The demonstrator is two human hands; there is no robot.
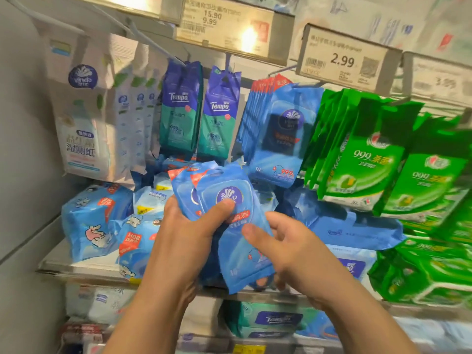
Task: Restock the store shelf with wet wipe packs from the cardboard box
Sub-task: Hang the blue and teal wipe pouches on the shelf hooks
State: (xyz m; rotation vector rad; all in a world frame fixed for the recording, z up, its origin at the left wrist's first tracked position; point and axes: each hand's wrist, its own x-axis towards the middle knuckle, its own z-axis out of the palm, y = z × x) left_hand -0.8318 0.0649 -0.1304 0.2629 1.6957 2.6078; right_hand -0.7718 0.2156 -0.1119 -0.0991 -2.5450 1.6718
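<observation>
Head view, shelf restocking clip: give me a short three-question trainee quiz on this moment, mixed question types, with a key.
1. True or false: the left hand grips the stack of blue wipe packs with its thumb across the front pack.
2. Multiple choice: which packs hang directly right of the hanging blue packs? A) green 999 packs B) Tempo packs C) white Vinda pack
3. Fill in: the price tag above the hanging blue packs reads ____.

Key: 1 true; 2 A; 3 2.99. The right hand also holds the front pack's lower part.
</observation>
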